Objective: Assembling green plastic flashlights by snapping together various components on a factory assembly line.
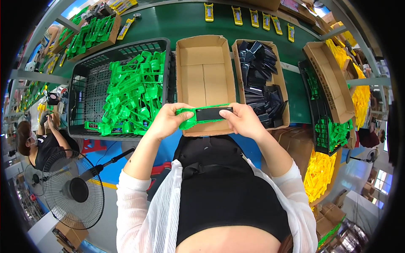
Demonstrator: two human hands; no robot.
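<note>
Between my two hands is a long green plastic part (187,122) with a flat black plastic piece (209,114) lying along it. My left hand (168,121) grips the wider green end, thumb on top. My right hand (244,121) holds the other end, its thumb pressed on the black piece. Both hands are over the near edge of a shallow cardboard box (205,76), whose bare bottom shows. To the left, a black plastic crate (90,84) holds a heap of green parts (135,92). On the right stands a cardboard box (282,84) full of glossy black pieces (257,67).
A green conveyor belt (168,21) runs behind the boxes, carrying several yellow parts (237,16). A tilted cardboard tray (329,80) stands at the right, near yellow parts (321,173). A black fan (78,189) is at lower left; another person (46,141) sits beyond it.
</note>
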